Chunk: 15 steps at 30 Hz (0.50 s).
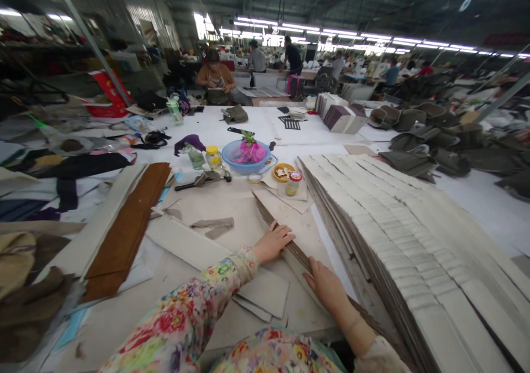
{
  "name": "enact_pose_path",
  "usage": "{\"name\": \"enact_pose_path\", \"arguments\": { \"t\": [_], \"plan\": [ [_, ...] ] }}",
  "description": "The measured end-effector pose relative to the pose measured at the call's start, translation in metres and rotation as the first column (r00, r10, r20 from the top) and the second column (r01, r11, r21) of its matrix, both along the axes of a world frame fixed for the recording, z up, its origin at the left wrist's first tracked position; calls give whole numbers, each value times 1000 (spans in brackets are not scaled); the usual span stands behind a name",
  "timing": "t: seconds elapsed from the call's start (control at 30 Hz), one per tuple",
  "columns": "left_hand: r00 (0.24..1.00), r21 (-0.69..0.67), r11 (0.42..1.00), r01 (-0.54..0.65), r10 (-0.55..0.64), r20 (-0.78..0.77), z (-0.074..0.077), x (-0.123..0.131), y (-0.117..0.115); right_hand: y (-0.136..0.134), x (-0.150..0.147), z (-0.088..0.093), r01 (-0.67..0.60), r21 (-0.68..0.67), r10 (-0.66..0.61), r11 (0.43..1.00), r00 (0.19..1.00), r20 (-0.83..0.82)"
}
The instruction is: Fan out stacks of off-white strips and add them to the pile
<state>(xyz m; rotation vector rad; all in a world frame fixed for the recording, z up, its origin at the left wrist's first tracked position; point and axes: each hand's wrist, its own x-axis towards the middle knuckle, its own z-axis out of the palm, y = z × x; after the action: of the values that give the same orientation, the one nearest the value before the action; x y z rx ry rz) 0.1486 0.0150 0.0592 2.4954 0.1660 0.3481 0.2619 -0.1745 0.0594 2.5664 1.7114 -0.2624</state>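
My left hand (pixel 273 241) lies on the edge of a long fanned row of thin card strips (pixel 285 240), fingers stretched and pressed flat on it. My right hand (pixel 327 285) rests a little nearer on the same row, fingers curled over its edge. Right of both hands spreads a big overlapped sheet of white padded strips (pixel 406 224). A floral sleeve covers my left arm.
Beyond the hands stand a blue bowl with pink stuff (pixel 247 156), small jars (pixel 293 183), an orange dish (pixel 283 172) and a hammer-like tool (pixel 202 180). A brown strip (pixel 128 229) lies left. Dark felt pieces (pixel 418 141) pile at right. Other people work at the far tables.
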Motion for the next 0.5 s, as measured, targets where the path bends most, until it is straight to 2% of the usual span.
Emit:
{"name": "enact_pose_path", "arguments": {
  "t": [0.03, 0.07, 0.1, 0.13, 0.17, 0.2, 0.23, 0.27, 0.3, 0.33, 0.37, 0.43, 0.47, 0.5],
  "plan": [
    [994, -99, 992, -82, 89, 63, -2, -5, -4, 2, 4, 6, 19, 2, -19, 1000, 998, -54],
    [971, -230, 956, -184, 213, 110, -5, -10, -9, 3, 9, 13, 41, 3, -40, 999, 993, -114],
    [927, -395, 871, -293, 360, 107, -10, -16, -15, 5, 14, 20, 67, -3, -66, 998, 982, -177],
    [868, -577, 720, -385, 495, 39, -16, -22, -22, 6, 20, 27, 97, -12, -97, 995, 965, -245],
    [817, -745, 504, -437, 570, -94, -23, -27, -29, 6, 25, 34, 124, -24, -126, 992, 938, -323],
    [794, -862, 243, -444, 553, -253, -31, -31, -37, 6, 31, 40, 150, -39, -153, 988, 897, -415],
    [805, -907, -19, -421, 453, -383, -38, -33, -44, 5, 35, 46, 178, -58, -182, 982, 838, -515],
    [838, -892, -240, -383, 315, -445, -45, -33, -50, 3, 38, 51, 207, -83, -213, 975, 761, -612],
    [877, -851, -397, -342, 190, -441, -50, -31, -54, 0, 40, 55, 238, -114, -249, 964, 672, -698],
    [909, -814, -496, -303, 108, -403, -54, -27, -58, -5, 40, 57, 268, -153, -286, 951, 577, -765],
    [928, -789, -553, -266, 75, -365, -57, -20, -59, -10, 39, 58, 292, -194, -320, 937, 488, -812],
    [938, -772, -605, -196, 114, -328, -58, -5, -58, -24, 33, 57, 315, -253, -361, 915, 356, -862],
    [934, -769, -617, -164, 152, -322, -58, 2, -55, -31, 29, 56, 323, -270, -373, 907, 322, -870],
    [925, -770, -623, -136, 198, -324, -57, 8, -53, -39, 25, 54, 335, -277, -385, 901, 320, -866]
  ]
}}
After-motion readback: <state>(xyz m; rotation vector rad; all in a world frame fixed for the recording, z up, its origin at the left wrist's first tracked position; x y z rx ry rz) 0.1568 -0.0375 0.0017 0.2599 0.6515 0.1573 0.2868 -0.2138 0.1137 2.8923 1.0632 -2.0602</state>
